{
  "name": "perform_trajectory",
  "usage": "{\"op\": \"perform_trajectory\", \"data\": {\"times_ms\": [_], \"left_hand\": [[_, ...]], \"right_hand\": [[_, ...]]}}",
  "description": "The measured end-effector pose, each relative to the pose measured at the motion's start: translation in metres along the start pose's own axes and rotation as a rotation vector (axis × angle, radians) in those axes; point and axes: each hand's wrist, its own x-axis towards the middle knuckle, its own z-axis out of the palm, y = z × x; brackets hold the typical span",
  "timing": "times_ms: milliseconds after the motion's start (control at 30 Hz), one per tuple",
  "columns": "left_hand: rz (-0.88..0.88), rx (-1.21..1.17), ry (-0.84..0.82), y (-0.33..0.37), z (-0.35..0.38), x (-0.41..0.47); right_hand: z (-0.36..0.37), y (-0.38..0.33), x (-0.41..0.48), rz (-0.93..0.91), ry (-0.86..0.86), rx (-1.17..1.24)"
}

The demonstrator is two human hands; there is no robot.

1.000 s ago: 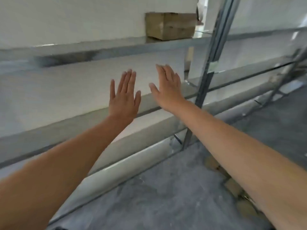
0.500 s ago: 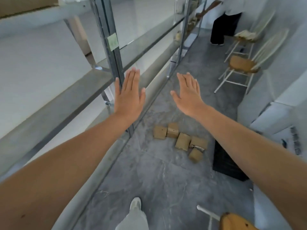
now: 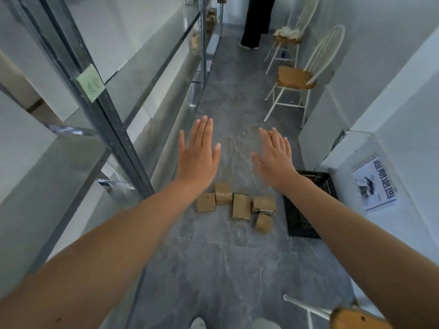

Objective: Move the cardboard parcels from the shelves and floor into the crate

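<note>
Head view, single frame: both bare forearms reach forward over the grey marbled floor (image 3: 225, 269). Noted: left hand (image 3: 198, 157) flat, palm down, fingers straight and close together, thumb out, holding nothing. Noted: right hand (image 3: 275, 160) likewise flat with straight fingers, holding nothing. The two hands are apart and touch no object.

Between the forearms, five small brown cardboard parcels (image 3: 241, 206) lie in a loose cluster on the floor, several touching one another. Just right of the cluster, a black plastic lattice crate (image 3: 299, 231) sits on the floor by the white wall. The right forearm crosses in front of it; contents cannot be made out.

Along the left runs a grey metal shelving unit (image 3: 118, 138), with a pale green sticky note (image 3: 91, 83) on its near upright. Farther down the right wall stand two white spindle-back chairs with wooden seats (image 3: 295, 78). At the far end of the aisle, another person's dark trousers (image 3: 253, 27)
</note>
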Motion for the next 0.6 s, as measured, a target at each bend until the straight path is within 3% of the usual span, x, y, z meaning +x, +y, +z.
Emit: {"op": "perform_trajectory", "data": {"times_ms": [333,600], "left_hand": [[0.017,-0.023,-0.144,-0.024,0.061,0.07],[-0.056,0.028,-0.201,-0.04,0.138,0.169]], "right_hand": [[0.034,0.036,0.066,0.08,-0.089,-0.004],[0.099,0.094,0.197,0.108,-0.204,0.042]]}}
